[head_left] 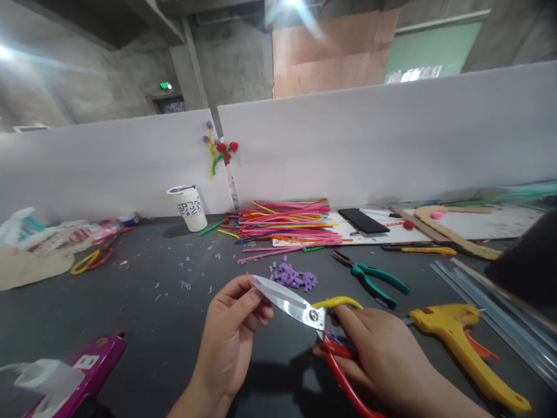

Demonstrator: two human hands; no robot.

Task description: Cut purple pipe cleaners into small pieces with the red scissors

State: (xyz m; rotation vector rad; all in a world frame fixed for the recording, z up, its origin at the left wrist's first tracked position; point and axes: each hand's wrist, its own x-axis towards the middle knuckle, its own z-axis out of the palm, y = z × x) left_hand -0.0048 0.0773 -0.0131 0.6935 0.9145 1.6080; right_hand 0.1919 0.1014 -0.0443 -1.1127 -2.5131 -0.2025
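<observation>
- The left hand (232, 328) pinches a purple piece (256, 280) at the tip of the scissors (287, 302).
- The right hand's (383, 348) grip wraps their handles (342, 370).
- Cutting seems in hand; the next snip calls for steady holding.

I saw red-and-yellow-handled scissors (307, 312) slanting, silver blades close together, tip at a purple scrap (256, 280); purple bits (292, 276) lay heaped beyond.
</observation>
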